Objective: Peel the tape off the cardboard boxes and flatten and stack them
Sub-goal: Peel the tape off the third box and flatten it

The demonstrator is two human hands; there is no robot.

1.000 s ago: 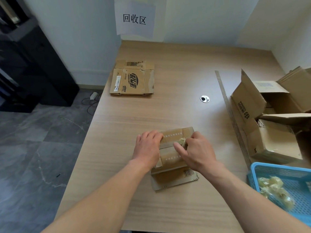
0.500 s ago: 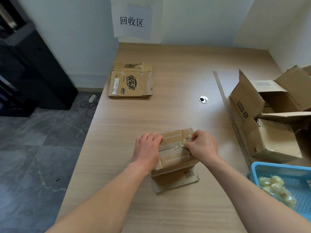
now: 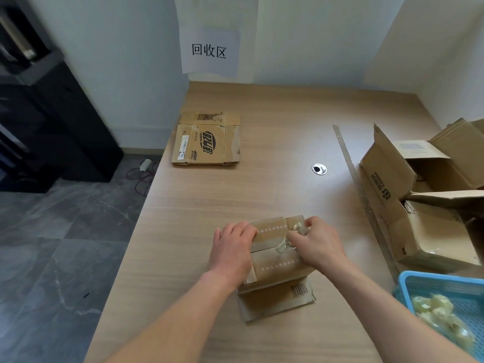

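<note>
On wooden table [image 3: 275, 195] | opened boxes [image 3: 419, 226] piled at right edge | flattened boxes [image 3: 207, 140] stacked far left | small box [image 3: 275, 263] near front centre | left hand [image 3: 231, 250] grips its left side | right hand [image 3: 319, 244] pinches crumpled tape [image 3: 284, 246] on its top

— How many boxes do we count?
— One box [image 3: 277, 260] under our left hand [image 3: 231, 251] and right hand [image 3: 318, 244], one tape [image 3: 282, 247] strip, one flattened stack [image 3: 207, 142]. We cannot count the open boxes [image 3: 419, 231] piled together.
— Baskets?
— One basket [image 3: 432, 276].
</note>
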